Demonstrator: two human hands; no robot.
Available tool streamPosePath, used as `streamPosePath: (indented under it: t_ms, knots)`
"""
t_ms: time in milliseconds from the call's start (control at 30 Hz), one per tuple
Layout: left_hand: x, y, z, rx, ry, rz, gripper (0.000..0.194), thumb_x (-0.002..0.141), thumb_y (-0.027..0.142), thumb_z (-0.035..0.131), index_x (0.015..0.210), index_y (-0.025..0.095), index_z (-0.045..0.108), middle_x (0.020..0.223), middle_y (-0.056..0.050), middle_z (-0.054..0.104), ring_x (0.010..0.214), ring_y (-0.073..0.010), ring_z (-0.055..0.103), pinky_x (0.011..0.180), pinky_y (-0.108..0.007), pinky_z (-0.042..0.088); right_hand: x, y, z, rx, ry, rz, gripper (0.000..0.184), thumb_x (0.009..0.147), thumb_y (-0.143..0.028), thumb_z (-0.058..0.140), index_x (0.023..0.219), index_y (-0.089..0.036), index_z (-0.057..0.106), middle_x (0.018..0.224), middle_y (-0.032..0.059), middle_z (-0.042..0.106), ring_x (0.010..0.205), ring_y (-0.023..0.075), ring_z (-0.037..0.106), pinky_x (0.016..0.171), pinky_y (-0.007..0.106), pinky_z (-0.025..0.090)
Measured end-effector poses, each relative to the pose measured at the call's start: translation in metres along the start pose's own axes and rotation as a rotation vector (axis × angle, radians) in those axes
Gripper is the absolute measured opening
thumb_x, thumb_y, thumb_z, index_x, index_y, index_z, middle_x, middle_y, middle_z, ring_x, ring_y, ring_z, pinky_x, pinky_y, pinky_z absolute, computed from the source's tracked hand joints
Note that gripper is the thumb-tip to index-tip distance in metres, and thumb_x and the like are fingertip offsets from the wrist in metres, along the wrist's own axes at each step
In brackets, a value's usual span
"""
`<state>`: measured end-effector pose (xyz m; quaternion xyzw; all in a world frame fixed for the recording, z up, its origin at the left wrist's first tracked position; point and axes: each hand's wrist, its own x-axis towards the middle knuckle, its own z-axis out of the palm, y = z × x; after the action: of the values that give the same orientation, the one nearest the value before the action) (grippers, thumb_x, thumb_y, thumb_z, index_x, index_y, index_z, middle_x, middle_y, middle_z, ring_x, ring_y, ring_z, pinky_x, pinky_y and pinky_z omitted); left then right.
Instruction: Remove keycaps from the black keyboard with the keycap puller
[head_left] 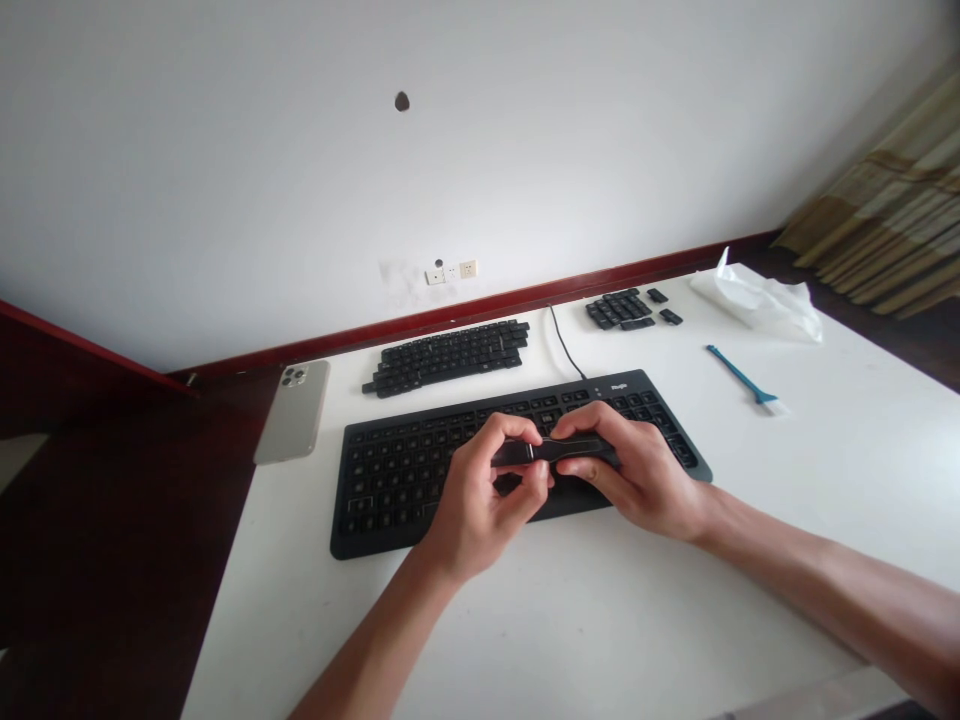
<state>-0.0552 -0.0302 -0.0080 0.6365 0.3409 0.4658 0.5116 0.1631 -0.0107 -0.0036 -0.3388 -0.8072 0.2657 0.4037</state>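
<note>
Your white rectangular desk [600, 620] runs up to a plain white wall with a dark red skirting board [480, 315]. On it lies a black full-size wired keyboard frame [420, 480], most of its keycaps pulled, its black cable [564, 345] trailing toward the wall. Behind it sit a large block of loose black keycaps [448, 355] and, well to the right, a smaller cluster of black keycaps [626, 308]. A silver smartphone [294, 410] lies face down at the desk's left edge; a crumpled white tissue [757, 298] rests at the far right, with a slim blue cleaning brush [744, 378] near it. Above the keyboard's lower middle, you hold a long black spacebar keycap [551, 450] level between both hands: your left hand [480, 500] pinches its left end, your right hand [637, 470] grips its right end, fingers curled over the top.
</note>
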Motion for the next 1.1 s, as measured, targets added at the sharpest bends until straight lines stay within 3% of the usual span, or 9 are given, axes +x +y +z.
streamPosePath:
  t_ms: [167, 367, 600, 733, 867, 1100]
  knots:
    - [0.001, -0.002, -0.003, 0.098, 0.017, 0.066, 0.016, 0.103, 0.026, 0.064, 0.117, 0.022, 0.060, 0.115, -0.006, 0.064, 0.093, -0.0157, 0.069, 0.086, -0.028, 0.062, 0.004, 0.004, -0.002, -0.045, 0.045, -0.016, 0.023, 0.097, -0.031, 0.075, 0.115, -0.024, 0.063, 0.099, 0.0042, 0.078, 0.080, 0.0172, 0.076, 0.071, 0.024, 0.060]
    - [0.001, 0.000, -0.004, 0.153, 0.042, 0.036, 0.040, 0.100, 0.030, 0.069, 0.137, 0.025, 0.055, 0.118, -0.006, 0.066, 0.102, -0.0187, 0.070, 0.090, -0.028, 0.059, 0.004, 0.005, -0.002, -0.020, 0.071, 0.004, 0.027, 0.093, -0.028, 0.080, 0.115, -0.024, 0.065, 0.097, 0.0024, 0.076, 0.074, 0.0148, 0.071, 0.068, 0.024, 0.059]
    - [0.002, 0.009, -0.009, 0.203, -0.050, -0.056, 0.040, 0.101, 0.034, 0.066, 0.139, 0.023, 0.060, 0.114, -0.006, 0.069, 0.089, -0.0168, 0.066, 0.085, -0.029, 0.055, 0.004, 0.005, -0.001, 0.094, 0.109, 0.056, 0.029, 0.090, -0.025, 0.083, 0.114, -0.025, 0.067, 0.100, 0.0034, 0.075, 0.079, 0.0159, 0.073, 0.069, 0.025, 0.061]
    - [0.003, 0.012, -0.006, 0.051, -0.129, -0.206, 0.034, 0.108, 0.042, 0.053, 0.132, 0.019, 0.063, 0.095, -0.004, 0.064, 0.077, -0.0143, 0.054, 0.071, -0.027, 0.046, 0.004, 0.004, 0.003, 0.322, 0.125, 0.223, 0.039, 0.091, -0.029, 0.082, 0.126, -0.026, 0.064, 0.110, 0.0065, 0.073, 0.082, 0.0182, 0.075, 0.072, 0.029, 0.064]
    - [0.003, 0.009, 0.003, -0.244, -0.136, -0.325, 0.037, 0.112, 0.044, 0.039, 0.115, 0.015, 0.064, 0.084, -0.002, 0.055, 0.068, -0.0117, 0.041, 0.062, -0.027, 0.035, 0.004, 0.000, 0.007, 0.549, 0.044, 0.357, 0.046, 0.096, -0.032, 0.077, 0.137, -0.027, 0.056, 0.098, 0.0048, 0.074, 0.076, 0.0198, 0.074, 0.074, 0.036, 0.064]
    - [0.003, 0.004, 0.008, -0.405, -0.114, -0.360, 0.028, 0.110, 0.039, 0.043, 0.109, 0.017, 0.060, 0.084, -0.001, 0.053, 0.070, -0.0121, 0.040, 0.061, -0.027, 0.029, 0.005, -0.008, 0.005, 0.730, -0.025, 0.379, 0.043, 0.102, -0.029, 0.069, 0.140, -0.027, 0.051, 0.097, 0.0050, 0.074, 0.082, 0.0221, 0.076, 0.077, 0.039, 0.063]
